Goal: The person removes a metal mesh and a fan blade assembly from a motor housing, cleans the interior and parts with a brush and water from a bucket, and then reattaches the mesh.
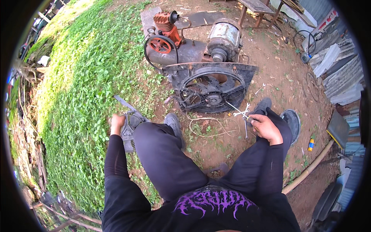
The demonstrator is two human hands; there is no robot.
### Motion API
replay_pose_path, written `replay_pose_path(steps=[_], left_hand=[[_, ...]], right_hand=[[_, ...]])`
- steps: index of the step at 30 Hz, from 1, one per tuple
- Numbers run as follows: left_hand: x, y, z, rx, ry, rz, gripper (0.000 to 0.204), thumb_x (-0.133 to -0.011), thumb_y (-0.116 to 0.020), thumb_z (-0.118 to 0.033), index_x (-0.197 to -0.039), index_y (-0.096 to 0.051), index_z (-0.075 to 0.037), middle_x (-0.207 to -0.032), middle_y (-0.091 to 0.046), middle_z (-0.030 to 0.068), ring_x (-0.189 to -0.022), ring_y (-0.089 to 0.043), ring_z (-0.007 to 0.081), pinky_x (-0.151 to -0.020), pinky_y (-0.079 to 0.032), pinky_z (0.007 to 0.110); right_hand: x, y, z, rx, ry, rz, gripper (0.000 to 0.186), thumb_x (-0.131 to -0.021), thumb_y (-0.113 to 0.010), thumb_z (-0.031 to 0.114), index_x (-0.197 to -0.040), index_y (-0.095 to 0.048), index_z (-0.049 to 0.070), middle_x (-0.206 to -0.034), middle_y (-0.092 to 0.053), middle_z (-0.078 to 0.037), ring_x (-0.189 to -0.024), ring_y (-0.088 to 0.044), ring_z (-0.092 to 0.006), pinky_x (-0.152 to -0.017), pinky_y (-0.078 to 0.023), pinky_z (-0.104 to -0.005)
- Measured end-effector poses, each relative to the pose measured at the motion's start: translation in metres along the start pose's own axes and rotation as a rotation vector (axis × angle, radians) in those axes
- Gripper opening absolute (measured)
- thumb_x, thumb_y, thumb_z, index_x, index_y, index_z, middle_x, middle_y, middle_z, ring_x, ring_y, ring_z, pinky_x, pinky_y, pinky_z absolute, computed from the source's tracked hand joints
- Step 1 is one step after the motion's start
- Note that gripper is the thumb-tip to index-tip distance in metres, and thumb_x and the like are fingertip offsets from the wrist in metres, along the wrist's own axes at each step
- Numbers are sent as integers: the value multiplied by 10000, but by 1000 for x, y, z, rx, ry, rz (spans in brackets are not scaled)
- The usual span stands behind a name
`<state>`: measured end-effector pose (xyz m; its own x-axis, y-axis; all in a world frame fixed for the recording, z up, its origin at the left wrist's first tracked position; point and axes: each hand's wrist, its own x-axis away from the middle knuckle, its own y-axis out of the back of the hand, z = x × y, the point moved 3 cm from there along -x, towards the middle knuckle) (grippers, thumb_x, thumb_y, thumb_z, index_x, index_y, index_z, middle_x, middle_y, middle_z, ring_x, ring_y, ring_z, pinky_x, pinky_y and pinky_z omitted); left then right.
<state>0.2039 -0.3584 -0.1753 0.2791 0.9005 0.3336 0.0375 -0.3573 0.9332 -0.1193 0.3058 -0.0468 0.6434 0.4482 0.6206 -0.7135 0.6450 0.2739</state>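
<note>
My right hand [266, 129] is closed around a screwdriver [235, 108]. Its long thin shaft points up and left, its tip close to the black radiator fan [213, 99] in its shroud, which leans upright against the air compressor. Just beyond the fingers, wrenches [246, 111] lie crossed, and another wrench [246, 131] is on the dirt beside my right foot. My left hand [117, 123] is closed at the edge of a black plastic part [133, 121] on the grass; whether it grips that part is hidden.
Behind the fan stands a rusty air compressor tank [189, 52] with a red pump and a large motor [224, 36]. A pale cord [212, 135] loops between my feet. A black basin [291, 123], a yellow bottle [311, 144] and a wooden pole [309, 169] are at right.
</note>
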Motion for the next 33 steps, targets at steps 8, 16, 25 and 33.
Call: replay_pose_path(steps=[8,16,25,33], left_hand=[[140,77,-358,58,-1100,-50,716,-835,-838,-353,-1413,-577,-20,-1387,-638,216,-1316,-600,358,-1126,-464,429],[187,-23,-451,-287,-1229,-57,936,-882,-732,-604,-1578,-382,-85,-1494,-513,254,-1408,-489,421,-1178,-338,616],[186,-9,-429,-215,-1180,59,1018,-918,-700,-608,-1659,-231,-91,-1676,-283,273,-1589,-214,393,-1256,-163,630],[312,105,-377,428,-1189,485,748,-996,-734,-308,-1591,-374,-34,-1518,-545,192,-1360,-552,274,-1141,-433,409]], right_hand=[[-17,2,3,319,197,-94,379,-992,-619,190,-1318,-664,0,-1132,-730,-238,-1060,-703,-341,-945,-517,-394],[-10,14,12,305,188,-113,392,-981,-616,208,-1318,-670,14,-1197,-707,-265,-1160,-672,-403,-1013,-508,-423],[-1,20,4,250,118,-51,381,-1000,-620,209,-1326,-669,17,-973,-730,-164,-902,-707,-273,-838,-542,-374],[36,60,-16,-731,300,-170,400,-1036,-623,220,-1369,-584,3,-807,-617,-28,-491,-486,-76,-416,-328,-219]])
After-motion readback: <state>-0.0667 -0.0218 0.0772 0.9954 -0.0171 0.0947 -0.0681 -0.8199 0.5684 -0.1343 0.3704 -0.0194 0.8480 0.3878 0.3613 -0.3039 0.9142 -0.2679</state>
